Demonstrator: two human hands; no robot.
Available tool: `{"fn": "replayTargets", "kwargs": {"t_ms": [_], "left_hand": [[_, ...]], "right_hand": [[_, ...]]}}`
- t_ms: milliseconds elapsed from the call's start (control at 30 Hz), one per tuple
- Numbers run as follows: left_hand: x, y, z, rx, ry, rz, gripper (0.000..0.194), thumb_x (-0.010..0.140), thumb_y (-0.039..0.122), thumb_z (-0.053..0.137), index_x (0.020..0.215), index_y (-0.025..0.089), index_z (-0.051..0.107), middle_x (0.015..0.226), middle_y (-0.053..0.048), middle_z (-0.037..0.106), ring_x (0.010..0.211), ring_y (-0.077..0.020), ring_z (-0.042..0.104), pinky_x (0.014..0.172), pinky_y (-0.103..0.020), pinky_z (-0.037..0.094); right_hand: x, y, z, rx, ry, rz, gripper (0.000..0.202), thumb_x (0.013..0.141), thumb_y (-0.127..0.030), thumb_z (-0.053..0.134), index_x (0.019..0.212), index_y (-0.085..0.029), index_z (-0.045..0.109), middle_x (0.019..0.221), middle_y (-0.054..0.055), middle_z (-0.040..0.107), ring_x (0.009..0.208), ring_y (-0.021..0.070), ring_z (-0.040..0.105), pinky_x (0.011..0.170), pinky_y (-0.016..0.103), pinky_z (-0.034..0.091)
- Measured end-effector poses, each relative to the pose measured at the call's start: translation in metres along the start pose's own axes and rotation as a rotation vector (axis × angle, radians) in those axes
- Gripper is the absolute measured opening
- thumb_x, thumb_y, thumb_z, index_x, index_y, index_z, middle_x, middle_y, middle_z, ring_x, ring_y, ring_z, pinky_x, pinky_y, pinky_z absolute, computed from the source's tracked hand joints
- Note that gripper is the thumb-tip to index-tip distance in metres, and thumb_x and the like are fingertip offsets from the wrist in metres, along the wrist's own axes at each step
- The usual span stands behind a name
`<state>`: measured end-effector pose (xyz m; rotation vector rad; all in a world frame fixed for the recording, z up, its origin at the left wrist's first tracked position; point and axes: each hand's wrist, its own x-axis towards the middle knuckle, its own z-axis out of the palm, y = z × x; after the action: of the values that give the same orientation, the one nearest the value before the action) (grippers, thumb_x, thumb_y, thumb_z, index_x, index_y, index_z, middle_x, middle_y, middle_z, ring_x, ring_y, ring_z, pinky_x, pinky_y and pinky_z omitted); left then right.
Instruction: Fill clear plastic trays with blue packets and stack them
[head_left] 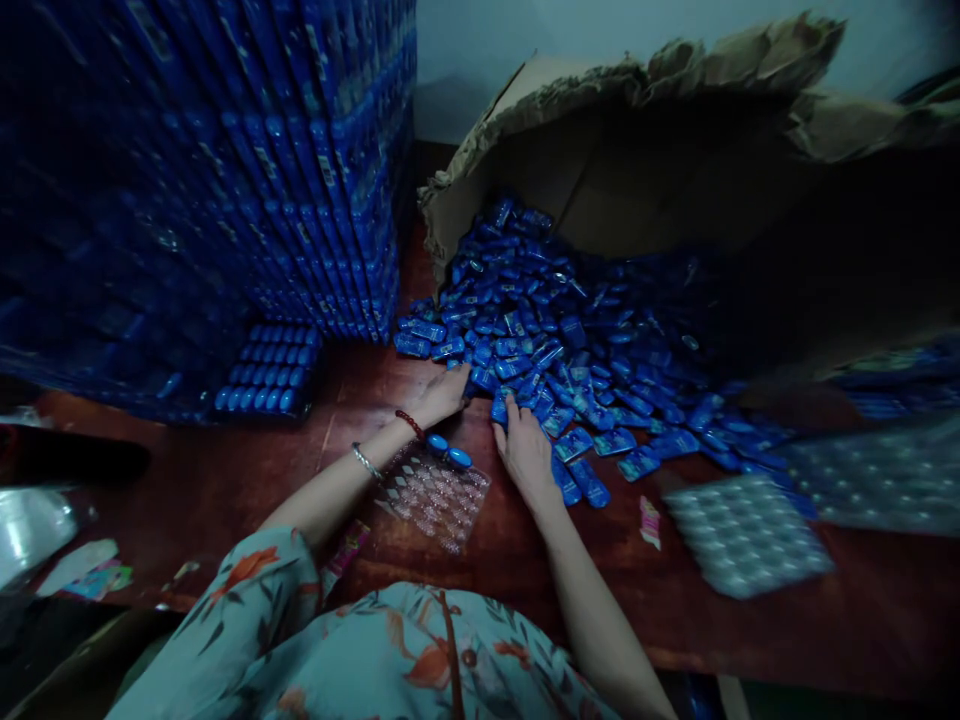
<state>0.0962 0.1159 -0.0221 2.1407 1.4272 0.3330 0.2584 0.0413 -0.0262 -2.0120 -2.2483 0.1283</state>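
— Hands? Left hand [444,395] and right hand [525,450] spread, fingers in the near edge of the blue packet heap [555,340] at the table's [225,480] middle.
— Around? Clear tray [435,490] just beside both wrists; torn carton [675,150] behind; stacked trays [225,180] far left; empty trays [746,535] right.

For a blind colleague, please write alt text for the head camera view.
Both hands, left hand and right hand, reach into a pile of small blue packets spilling from a torn cardboard box onto a wooden table. A clear blister tray lies between the forearms.
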Motion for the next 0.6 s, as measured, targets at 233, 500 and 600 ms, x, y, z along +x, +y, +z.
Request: {"fn": "replayTargets", "kwargs": {"t_ms": [233, 500, 600], "left_hand": [[-0.022, -0.048, -0.013, -0.346, -0.023, 0.158, 0.063, 0.077, 0.017, 0.056, 0.136, 0.021, 0.035, 0.131, -0.009, 0.05, 0.12, -0.0236, 0.047, 0.098, -0.037, 0.038], [-0.086, -0.044, -0.025, -0.739, 0.368, -0.149, 0.033, 0.076, 0.033, 0.062, 0.102, 0.018, 0.049, 0.095, -0.003, 0.059, 0.088, -0.0146, 0.057, 0.076, -0.026, 0.049], [-0.125, -0.037, -0.022, -0.684, 0.545, -0.238, 0.032, 0.075, 0.036, 0.064, 0.097, 0.019, 0.049, 0.091, -0.001, 0.057, 0.083, -0.0128, 0.056, 0.072, -0.023, 0.047]], "right_hand": [[-0.015, 0.009, 0.006, -0.043, 0.101, -0.022, 0.051, 0.088, -0.029, 0.045, 0.137, -0.018, 0.035, 0.106, 0.014, 0.053, 0.089, 0.0232, 0.053, 0.074, 0.034, 0.043], [-0.002, 0.012, 0.01, 0.145, 0.105, -0.062, 0.04, 0.092, -0.026, 0.037, 0.13, -0.017, 0.045, 0.106, 0.012, 0.056, 0.088, 0.0209, 0.056, 0.072, 0.03, 0.045], [-0.013, 0.03, 0.007, 0.359, 0.225, -0.031, 0.036, 0.091, -0.03, 0.037, 0.121, -0.015, 0.052, 0.101, 0.01, 0.061, 0.082, 0.018, 0.058, 0.073, 0.03, 0.046]]}}
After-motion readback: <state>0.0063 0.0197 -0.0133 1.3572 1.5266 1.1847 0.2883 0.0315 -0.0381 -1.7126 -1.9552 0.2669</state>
